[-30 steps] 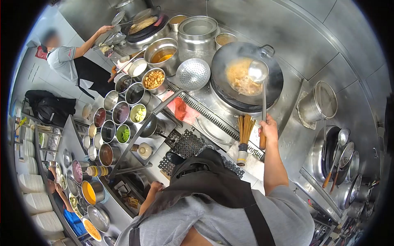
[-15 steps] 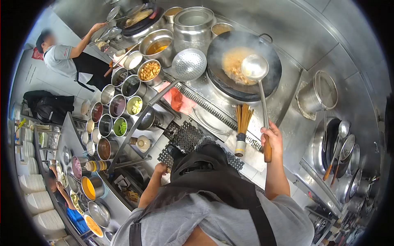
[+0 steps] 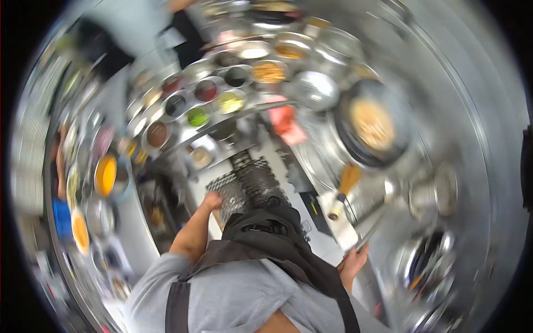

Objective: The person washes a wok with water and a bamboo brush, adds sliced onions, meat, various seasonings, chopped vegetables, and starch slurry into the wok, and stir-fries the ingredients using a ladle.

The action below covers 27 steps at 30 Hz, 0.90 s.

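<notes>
Motion blurs much of the view. My right hand (image 3: 353,261) is closed around the handle of a ladle (image 3: 375,223). Its bowl points up and right, beside the wok and apart from it. Brownish food (image 3: 372,123) lies in the dark wok (image 3: 348,145) on the stove. A bamboo brush (image 3: 348,178) stands between the wok and my right hand. My left hand (image 3: 212,201) hangs at my left side above the perforated floor mat (image 3: 252,186). Its fingers look curled, and nothing shows in it.
Metal containers of ingredients, among them chopped greens (image 3: 197,116), line the counter at left. A perforated skimmer (image 3: 315,90) rests left of the wok near a red cloth (image 3: 284,123). A strainer pot (image 3: 438,191) stands at right. Another person's dark apron (image 3: 186,36) shows at the top.
The ladle has left the wok and moved to its right, and my right hand is lower. The whole view has turned, with the surroundings blurred.
</notes>
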Motion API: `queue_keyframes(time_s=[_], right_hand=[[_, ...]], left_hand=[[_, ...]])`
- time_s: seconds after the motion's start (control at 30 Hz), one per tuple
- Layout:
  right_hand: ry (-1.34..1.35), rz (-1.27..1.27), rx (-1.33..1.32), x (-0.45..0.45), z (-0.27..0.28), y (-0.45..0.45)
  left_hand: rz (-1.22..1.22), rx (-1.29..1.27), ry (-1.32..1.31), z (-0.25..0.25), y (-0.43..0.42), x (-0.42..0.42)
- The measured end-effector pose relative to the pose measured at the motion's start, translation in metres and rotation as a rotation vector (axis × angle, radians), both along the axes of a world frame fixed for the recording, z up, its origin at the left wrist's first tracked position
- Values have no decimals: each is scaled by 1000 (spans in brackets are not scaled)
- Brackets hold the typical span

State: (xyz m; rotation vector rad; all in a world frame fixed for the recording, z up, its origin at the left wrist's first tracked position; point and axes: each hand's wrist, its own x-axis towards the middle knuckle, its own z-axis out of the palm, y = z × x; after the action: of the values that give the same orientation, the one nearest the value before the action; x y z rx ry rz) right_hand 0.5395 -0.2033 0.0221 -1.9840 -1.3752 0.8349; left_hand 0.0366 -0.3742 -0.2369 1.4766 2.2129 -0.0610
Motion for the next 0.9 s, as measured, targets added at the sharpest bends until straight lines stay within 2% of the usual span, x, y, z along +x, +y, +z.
queue_keyframes(time_s=[0.03,0.07,0.1,0.13,0.17,0.2,0.23,0.27,0.3,0.33,0.43,0.5,0.57,0.6,0.63,0.67,0.73,0.77,0.83,0.87,0.9], right_hand=[[-223,116,79,4,-32,3],[-459,204,174,11,-65,6],[-386,187,-46,-6,-63,8],[-563,315,47,10,-101,19],[-580,347,31,20,-134,33],[-563,409,-6,17,-148,42],[-512,495,-66,-1,-150,44],[-467,561,-118,-20,-153,42],[-450,635,-152,-39,-154,39],[-438,699,-172,-57,-154,38],[-412,864,-218,-107,-154,30],[-395,946,-237,-136,-153,20],[-379,1002,-250,-156,-150,11],[-376,1026,-255,-164,-149,5],[-369,1045,-258,-171,-148,2],[-363,1059,-263,-177,-146,-2],[-350,1076,-271,-185,-144,-7],[-338,1073,-276,-186,-143,-10],[-322,1062,-278,-187,-141,-14],[-316,1053,-278,-186,-140,-15],[-308,1040,-279,-184,-139,-15]], left_hand=[[94,55,-68,21,-10,5],[458,-14,-343,31,-21,8],[555,150,-348,57,-39,21],[688,344,-340,73,-61,33],[742,372,-483,95,-85,35],[921,463,-613,105,-113,45],[1167,607,-771,124,-137,62],[1303,618,-913,154,-166,72],[1388,755,-948,147,-194,84],[1452,788,-930,150,-225,96],[1820,1121,-854,168,-297,136],[1958,1275,-669,189,-339,158],[2024,1393,-316,198,-385,175],[2039,1406,-5,193,-415,177],[2157,1387,115,194,-449,179],[2298,1253,341,221,-472,180],[2422,994,609,179,-556,174],[2412,1000,611,184,-575,167],[2680,1280,-2,196,-596,151],[2665,1278,-12,190,-604,145],[2613,1446,-191,183,-611,137]])
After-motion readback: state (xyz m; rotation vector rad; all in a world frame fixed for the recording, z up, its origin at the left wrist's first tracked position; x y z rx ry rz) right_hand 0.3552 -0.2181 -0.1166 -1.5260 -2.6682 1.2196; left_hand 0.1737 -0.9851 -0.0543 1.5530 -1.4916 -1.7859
